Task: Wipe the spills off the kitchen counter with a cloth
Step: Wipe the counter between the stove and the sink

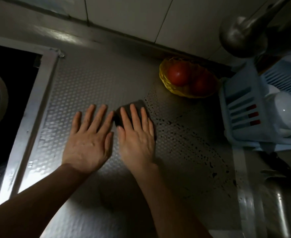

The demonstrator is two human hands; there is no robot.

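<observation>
Right hand (138, 134) lying flat, fingers spread, pressing dark cloth (134, 110) onto counter; not clamping it. Left hand (89, 136) resting palm-down, fingers apart, on bare dimpled steel counter (82, 79) just beside cloth. Dark spill droplets (189, 145) sitting right of cloth. Stove recess (7, 100) showing at left. Yellow basket (165, 79) holding two tomatoes (178, 74) near tiled wall. Blue dish rack (241, 103) holding white bowl (285, 112).

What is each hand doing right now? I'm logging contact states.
Left hand: open, flat on the counter, holding nothing.
Right hand: open, fingers spread, pressing the dark cloth flat, not gripping it.
</observation>
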